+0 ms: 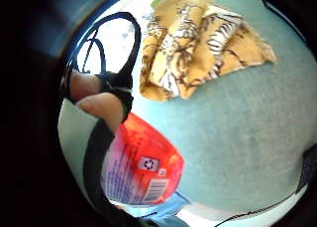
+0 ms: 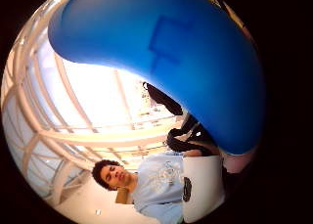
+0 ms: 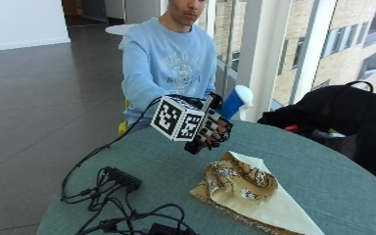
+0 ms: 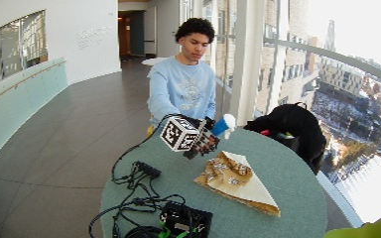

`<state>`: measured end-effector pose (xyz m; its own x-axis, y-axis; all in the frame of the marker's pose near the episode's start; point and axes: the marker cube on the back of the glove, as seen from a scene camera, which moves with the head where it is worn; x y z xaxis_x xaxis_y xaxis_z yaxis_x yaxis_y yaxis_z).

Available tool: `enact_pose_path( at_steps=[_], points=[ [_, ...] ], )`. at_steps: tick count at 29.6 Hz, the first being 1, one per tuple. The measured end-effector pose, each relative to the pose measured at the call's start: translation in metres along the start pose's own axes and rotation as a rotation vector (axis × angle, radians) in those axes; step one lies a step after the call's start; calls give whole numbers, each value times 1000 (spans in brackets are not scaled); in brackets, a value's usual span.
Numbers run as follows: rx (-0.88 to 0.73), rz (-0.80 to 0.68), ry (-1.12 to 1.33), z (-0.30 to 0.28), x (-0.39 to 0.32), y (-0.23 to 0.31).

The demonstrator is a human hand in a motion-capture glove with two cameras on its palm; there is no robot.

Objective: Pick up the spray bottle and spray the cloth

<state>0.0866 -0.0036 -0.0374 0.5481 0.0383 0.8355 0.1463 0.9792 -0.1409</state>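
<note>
The spray bottle (image 3: 233, 105) is off the table, held up in the person's gloved right hand (image 3: 209, 128) above the round green table (image 3: 331, 171), with its blue and white spray head pointing up and away from the body. The fingers of that hand are curled round the bottle's body, so the hand is closed on it. From the little finger side palm view the bottle's lower part shows close by, with a red label (image 1: 146, 167) bearing small print and a barcode, and bare fingertips (image 1: 101, 105) lie against it. From the thumb side palm view the blue spray head (image 2: 166, 57) fills much of the picture, right against the palm.

The cloth (image 3: 246, 188) lies folded on the table, near the hand but apart from it and lower down, on the side nearer the camera. It is tan with a dark and white pattern, and a plain cream side shows at its pointed end.

A black bag (image 3: 344, 117) sits at the table's far edge. Black cables and a power strip (image 3: 123, 178) lie on the table's other side.
</note>
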Motion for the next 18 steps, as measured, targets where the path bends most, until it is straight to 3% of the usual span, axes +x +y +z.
enact_pose_path(
  at_steps=[8, 18],
  points=[
    [-56, -246, -32, 76, -69, -5],
    [-102, -426, -57, 179, -110, -18]
  ],
)
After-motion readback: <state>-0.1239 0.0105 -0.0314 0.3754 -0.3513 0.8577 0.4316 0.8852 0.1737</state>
